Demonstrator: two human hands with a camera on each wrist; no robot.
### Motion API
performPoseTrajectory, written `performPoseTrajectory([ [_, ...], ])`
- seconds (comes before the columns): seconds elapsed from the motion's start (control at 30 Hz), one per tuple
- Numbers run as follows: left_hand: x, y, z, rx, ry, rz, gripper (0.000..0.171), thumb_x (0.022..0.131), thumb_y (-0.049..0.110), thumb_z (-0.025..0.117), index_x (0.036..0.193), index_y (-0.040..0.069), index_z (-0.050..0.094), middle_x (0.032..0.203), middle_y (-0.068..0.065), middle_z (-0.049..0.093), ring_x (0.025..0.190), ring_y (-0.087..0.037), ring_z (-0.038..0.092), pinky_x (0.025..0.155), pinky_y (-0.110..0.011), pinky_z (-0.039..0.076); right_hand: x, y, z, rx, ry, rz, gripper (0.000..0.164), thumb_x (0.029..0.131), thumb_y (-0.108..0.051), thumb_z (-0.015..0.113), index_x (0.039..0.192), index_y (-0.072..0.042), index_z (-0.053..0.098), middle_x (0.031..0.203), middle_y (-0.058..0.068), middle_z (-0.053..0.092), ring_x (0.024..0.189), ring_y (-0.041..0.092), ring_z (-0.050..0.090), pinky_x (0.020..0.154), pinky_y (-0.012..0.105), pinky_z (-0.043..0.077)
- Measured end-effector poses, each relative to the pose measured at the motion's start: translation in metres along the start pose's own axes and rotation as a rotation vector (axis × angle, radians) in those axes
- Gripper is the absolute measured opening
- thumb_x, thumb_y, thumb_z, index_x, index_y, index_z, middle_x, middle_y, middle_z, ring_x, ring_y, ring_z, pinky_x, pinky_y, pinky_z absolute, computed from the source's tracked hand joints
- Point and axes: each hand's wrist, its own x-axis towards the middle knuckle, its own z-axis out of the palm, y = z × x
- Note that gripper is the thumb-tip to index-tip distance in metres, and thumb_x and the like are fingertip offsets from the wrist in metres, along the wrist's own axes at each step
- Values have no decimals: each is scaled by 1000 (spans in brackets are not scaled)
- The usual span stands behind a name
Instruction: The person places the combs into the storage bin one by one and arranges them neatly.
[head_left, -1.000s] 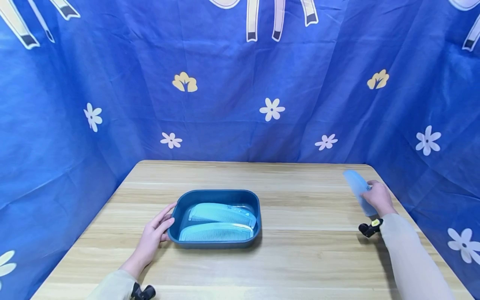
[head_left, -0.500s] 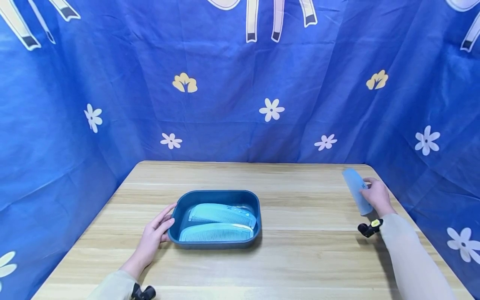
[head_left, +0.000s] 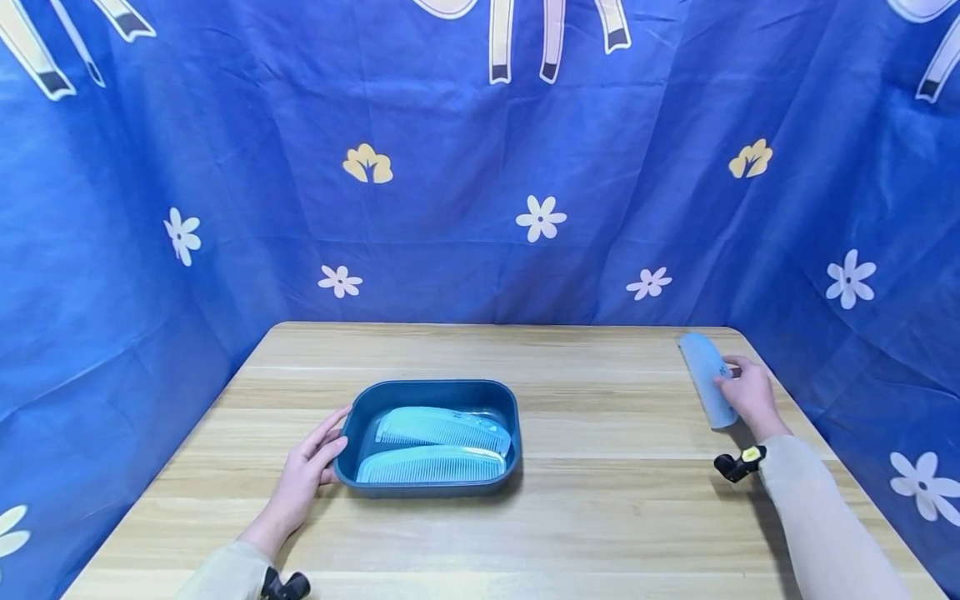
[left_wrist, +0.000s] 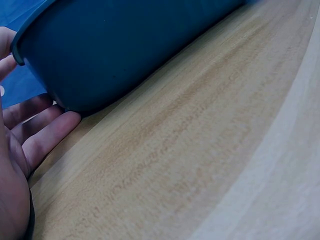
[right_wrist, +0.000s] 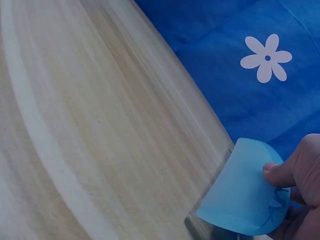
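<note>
Over the last second my right hand (head_left: pixel 746 396) has carried the light blue comb (head_left: pixel 707 379) a little up and away from me, while my left hand has not moved. Taking the dark blue tray (head_left: pixel 352 433) as the landmark: my left hand (head_left: pixel 303 475) lies against the tray's left wall, fingers (left_wrist: pixel 47 132) straight and relaxed, their tips touching its lower edge in the left wrist view. Inside the tray two light blue combs (head_left: pixel 438 450) lie side by side, teeth toward me. The tray sits on the wooden table (head_left: pixel 600 517), left of its middle. Well to the right of the tray, near the table's far right corner, my right hand pinches the third comb, thumb on its flat face. That comb stands tilted, its lower end close to the tabletop; I cannot tell whether it touches.
</note>
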Motion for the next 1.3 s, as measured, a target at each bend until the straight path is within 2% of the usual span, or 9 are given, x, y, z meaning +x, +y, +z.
performPoseTrajectory([
  [0.37, 1, -2, 1, -2, 9, 3, 45, 87, 33, 46, 131, 27, 34, 123, -16, 38, 94, -14, 51, 62, -35, 50, -5, -6, 8, 19, 67, -63, 41, 82, -12, 53, 121, 0, 44, 101, 24, 51, 78, 34, 54, 56, 37, 47],
  [0.6, 1, -2, 1, -10, 8, 7, 45, 88, 32, 46, 131, 28, 35, 123, -17, 38, 94, -17, 51, 62, -35, 50, -10, -14, 10, 51, 94, -85, 41, 81, -11, 55, 120, 1, 46, 99, 24, 52, 76, 33, 53, 59, 40, 47],
  [0.87, 2, -2, 0, -1, 4, 11, 44, 87, 33, 46, 130, 29, 35, 123, -17, 38, 95, -17, 51, 62, -35, 50, -16, -21, 15, 77, 104, -71, 41, 83, -14, 54, 121, -3, 46, 100, 21, 52, 75, 28, 51, 58, 33, 45],
  [1.3, 2, -3, -1, 8, 4, 11, 44, 87, 34, 46, 130, 30, 35, 123, -16, 38, 96, -18, 50, 62, -35, 50, -21, -32, 23, 116, 126, -145, 39, 80, -8, 57, 118, -3, 49, 94, 19, 54, 71, 24, 51, 56, 25, 43],
])
